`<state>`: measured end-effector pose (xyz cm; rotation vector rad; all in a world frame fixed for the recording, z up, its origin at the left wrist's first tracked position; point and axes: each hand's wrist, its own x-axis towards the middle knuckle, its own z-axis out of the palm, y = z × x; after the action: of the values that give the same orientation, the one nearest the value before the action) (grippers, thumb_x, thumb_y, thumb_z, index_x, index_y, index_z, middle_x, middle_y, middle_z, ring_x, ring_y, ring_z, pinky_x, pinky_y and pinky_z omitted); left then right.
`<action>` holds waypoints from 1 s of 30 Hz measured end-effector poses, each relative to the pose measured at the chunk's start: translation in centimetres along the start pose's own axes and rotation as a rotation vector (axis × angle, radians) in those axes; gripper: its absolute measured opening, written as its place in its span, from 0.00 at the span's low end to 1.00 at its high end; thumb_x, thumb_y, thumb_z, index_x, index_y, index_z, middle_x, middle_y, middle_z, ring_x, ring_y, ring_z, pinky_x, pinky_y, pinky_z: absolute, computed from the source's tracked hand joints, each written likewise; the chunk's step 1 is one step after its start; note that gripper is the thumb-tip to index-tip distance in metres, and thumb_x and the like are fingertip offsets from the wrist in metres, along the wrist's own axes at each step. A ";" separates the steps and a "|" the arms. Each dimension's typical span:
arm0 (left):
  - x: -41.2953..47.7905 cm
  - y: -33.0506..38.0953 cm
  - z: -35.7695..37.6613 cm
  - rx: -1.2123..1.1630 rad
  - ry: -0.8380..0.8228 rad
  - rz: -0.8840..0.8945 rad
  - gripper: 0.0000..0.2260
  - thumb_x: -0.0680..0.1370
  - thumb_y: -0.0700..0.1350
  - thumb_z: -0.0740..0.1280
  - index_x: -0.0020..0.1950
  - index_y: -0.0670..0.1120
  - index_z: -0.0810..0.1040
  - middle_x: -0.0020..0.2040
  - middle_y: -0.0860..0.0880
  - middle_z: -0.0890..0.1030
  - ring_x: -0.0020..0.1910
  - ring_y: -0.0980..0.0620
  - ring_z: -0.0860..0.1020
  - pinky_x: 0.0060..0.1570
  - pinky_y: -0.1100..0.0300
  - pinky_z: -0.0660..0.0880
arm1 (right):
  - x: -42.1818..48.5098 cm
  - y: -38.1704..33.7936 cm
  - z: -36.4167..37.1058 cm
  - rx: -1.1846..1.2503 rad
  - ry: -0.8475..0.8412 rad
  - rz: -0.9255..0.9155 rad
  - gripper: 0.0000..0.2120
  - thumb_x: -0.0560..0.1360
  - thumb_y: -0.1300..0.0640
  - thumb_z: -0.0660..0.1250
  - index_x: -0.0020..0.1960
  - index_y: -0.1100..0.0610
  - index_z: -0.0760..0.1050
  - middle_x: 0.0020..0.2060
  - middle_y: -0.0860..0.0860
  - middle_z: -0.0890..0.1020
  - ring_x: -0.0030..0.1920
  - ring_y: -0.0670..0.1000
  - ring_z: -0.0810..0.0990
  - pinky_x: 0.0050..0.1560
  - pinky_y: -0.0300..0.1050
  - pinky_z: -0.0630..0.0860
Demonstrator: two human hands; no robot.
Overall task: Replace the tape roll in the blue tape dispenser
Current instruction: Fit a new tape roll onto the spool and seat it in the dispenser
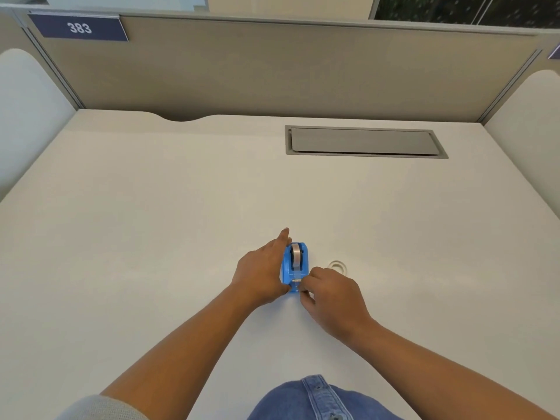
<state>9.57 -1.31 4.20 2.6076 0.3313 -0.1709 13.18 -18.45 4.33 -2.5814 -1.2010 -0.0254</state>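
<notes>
We see the blue tape dispenser [295,268] standing on the white counter [181,207], close in front of the person and roughly midway between the arms. A tape roll [296,253] sits in its cradle, and a clear strip seems to run from that roll down toward the cutter end nearest the person.

The left hand [262,272] lies flat against the dispenser's left side, fingers stretched along the body and the thumb near the cutter end; it braces the dispenser rather than gripping anything. The right hand [331,294] is curled at the cutter end, thumb and forefinger pinched together there. We judge that they have the free end of the tape, but the strip is too thin and small for us to be sure.

Just beside the dispenser on the right, apart from it and partly behind the right hand, a pale ring [337,266] lies flat on the counter. It looks like an emptied core or a second roll; we cannot tell which.

From this we judge the task to be late: 1 roll is seated and 1 ring is out. If the seated roll is the new one, what is left is drawing the end onto the cutter. If it is the old one, the swap has hardly begun.
</notes>
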 end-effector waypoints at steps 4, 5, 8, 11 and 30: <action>0.0 0.1 -0.1 -0.002 -0.002 -0.003 0.51 0.66 0.56 0.76 0.78 0.53 0.46 0.75 0.58 0.66 0.65 0.53 0.75 0.58 0.53 0.76 | 0.1 0.2 0.7 -0.051 0.022 -0.059 0.04 0.67 0.58 0.75 0.37 0.55 0.80 0.28 0.50 0.78 0.27 0.50 0.74 0.21 0.43 0.71; 0.0 0.1 -0.1 0.000 -0.002 -0.004 0.51 0.66 0.56 0.76 0.78 0.53 0.46 0.75 0.58 0.66 0.65 0.52 0.75 0.58 0.53 0.77 | 0.0 0.2 0.8 -0.055 0.017 -0.050 0.05 0.67 0.58 0.76 0.37 0.55 0.80 0.28 0.50 0.78 0.27 0.50 0.75 0.21 0.43 0.71; 0.0 0.1 -0.2 0.002 -0.005 -0.004 0.51 0.66 0.56 0.76 0.78 0.53 0.46 0.75 0.57 0.67 0.65 0.51 0.76 0.58 0.52 0.77 | -0.4 0.5 1.0 -0.009 -0.020 -0.001 0.04 0.67 0.58 0.77 0.40 0.53 0.83 0.31 0.49 0.81 0.30 0.50 0.78 0.24 0.42 0.73; 0.0 0.1 -0.1 0.013 -0.010 -0.008 0.51 0.66 0.54 0.77 0.78 0.53 0.46 0.75 0.57 0.67 0.64 0.51 0.76 0.57 0.52 0.77 | -0.8 0.6 0.8 0.155 -0.070 0.127 0.05 0.71 0.60 0.72 0.46 0.52 0.81 0.39 0.48 0.84 0.37 0.49 0.80 0.35 0.41 0.77; 0.0 -0.1 0.3 0.007 0.004 -0.005 0.51 0.66 0.54 0.77 0.78 0.53 0.45 0.75 0.58 0.66 0.65 0.52 0.75 0.58 0.53 0.76 | -0.3 -0.7 -0.4 0.364 -0.036 0.261 0.14 0.72 0.62 0.66 0.56 0.51 0.76 0.48 0.42 0.80 0.38 0.42 0.73 0.41 0.36 0.73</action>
<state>9.53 -1.36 3.92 2.6149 0.3387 -0.1691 12.50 -18.38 4.83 -2.3961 -0.7830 0.2696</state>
